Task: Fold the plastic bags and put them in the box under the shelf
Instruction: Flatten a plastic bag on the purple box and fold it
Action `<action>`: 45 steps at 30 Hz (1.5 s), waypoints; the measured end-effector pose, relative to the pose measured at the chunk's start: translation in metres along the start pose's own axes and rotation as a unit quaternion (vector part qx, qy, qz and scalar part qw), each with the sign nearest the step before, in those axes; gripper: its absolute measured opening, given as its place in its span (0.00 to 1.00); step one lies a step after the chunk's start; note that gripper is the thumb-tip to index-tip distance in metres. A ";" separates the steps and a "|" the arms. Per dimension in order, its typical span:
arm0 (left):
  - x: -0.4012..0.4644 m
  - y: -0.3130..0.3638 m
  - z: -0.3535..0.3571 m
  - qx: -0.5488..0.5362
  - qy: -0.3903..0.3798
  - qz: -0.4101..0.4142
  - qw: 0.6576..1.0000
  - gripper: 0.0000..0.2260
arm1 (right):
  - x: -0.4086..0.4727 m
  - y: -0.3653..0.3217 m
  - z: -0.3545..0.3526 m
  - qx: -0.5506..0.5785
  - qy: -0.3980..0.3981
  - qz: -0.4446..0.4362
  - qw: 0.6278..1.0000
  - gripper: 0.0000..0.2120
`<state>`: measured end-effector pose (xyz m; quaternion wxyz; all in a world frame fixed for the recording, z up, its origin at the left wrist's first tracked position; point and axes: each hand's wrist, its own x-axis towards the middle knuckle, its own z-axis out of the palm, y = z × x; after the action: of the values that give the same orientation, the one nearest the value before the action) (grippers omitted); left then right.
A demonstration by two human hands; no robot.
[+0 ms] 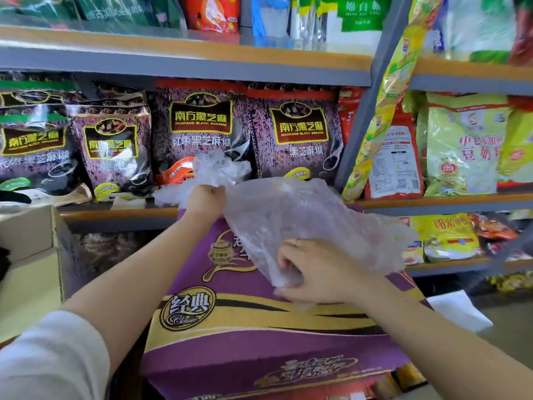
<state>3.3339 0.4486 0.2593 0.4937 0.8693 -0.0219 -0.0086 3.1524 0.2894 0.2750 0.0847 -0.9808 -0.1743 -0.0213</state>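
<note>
evidently the folding step is in hand, judged from how things lie: a thin, translucent, crinkled plastic bag (302,217) is stretched slackly between both hands above a large purple and gold printed cardboard carton (245,327), which appears to serve as a work surface. the left hand (206,199), arm extended forward and up with the sleeve pushed back, has its fingers curled round the bag's far upper corner; the fingertips themselves are hidden behind the fist. just beyond those fingers, on the edge of the grey and orange metal shelf (121,216), lies a loose heap of further clear crumpled plastic bags (213,168), resting against dark purple sesame-paste packets (199,131). the right hand (314,272), wrist bent inward, pinches the bag's near lower edge, thumb beneath and fingers (288,259) curled over bunched film; a ring shows on one finger. most of the bag billows out to the far side of these fingers and does not lie flat.

the next move likely calls for pulling the two grips apart to smooth the sheet, then bringing one edge over to the other. the film looks light and clingy, so creases may be hard to hold. an open plain brown cardboard box (31,255) stands well to the outer side of the left fingers; whether it is the destination box cannot be told.
</note>
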 end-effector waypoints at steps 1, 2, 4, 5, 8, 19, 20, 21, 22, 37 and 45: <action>0.004 -0.002 0.001 0.003 -0.001 -0.003 1.000 0.11 | 0.000 0.001 0.005 0.007 0.036 0.007 0.999 0.20; 0.008 -0.003 0.001 0.007 0.000 -0.005 1.000 0.12 | 0.001 0.000 0.006 0.012 0.063 0.012 0.998 0.18; 0.016 -0.005 -0.001 0.028 -0.004 0.000 1.000 0.11 | 0.000 -0.003 0.006 0.030 0.097 -0.015 0.995 0.09; 0.020 -0.006 -0.001 0.042 -0.010 0.009 0.999 0.10 | -0.002 -0.007 0.006 0.037 0.102 -0.047 0.993 0.02; 0.023 -0.002 0.003 0.069 -0.039 0.044 0.996 0.11 | -0.001 -0.030 0.011 0.033 0.077 -0.120 0.989 0.07; -0.086 0.006 -0.019 0.127 -0.146 0.394 0.899 0.11 | -0.029 0.007 -0.003 0.067 0.037 0.009 0.997 0.35; -0.107 0.004 -0.018 0.137 -0.196 0.381 0.893 0.14 | -0.033 0.018 -0.001 0.016 -0.002 0.030 0.999 0.34; -0.125 0.001 -0.015 0.166 -0.223 0.367 0.888 0.19 | -0.036 0.027 0.002 -0.012 -0.027 0.045 0.999 0.31; -0.138 -0.002 -0.010 0.203 -0.224 0.361 0.882 0.23 | -0.038 0.032 0.003 -0.008 -0.030 0.053 0.998 0.27; -0.191 -0.033 -0.013 0.299 -0.036 0.356 0.885 0.08 | -0.068 0.058 0.000 -0.074 0.123 0.063 0.988 0.06; -0.199 -0.036 -0.027 0.417 0.049 0.252 0.872 0.17 | -0.084 0.058 0.007 -0.040 0.205 -0.002 0.978 0.01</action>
<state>3.1374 0.4990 0.2408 0.0708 0.9588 -0.2174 0.1688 3.0937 0.2082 0.2528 0.0792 -0.9577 -0.1545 -0.2295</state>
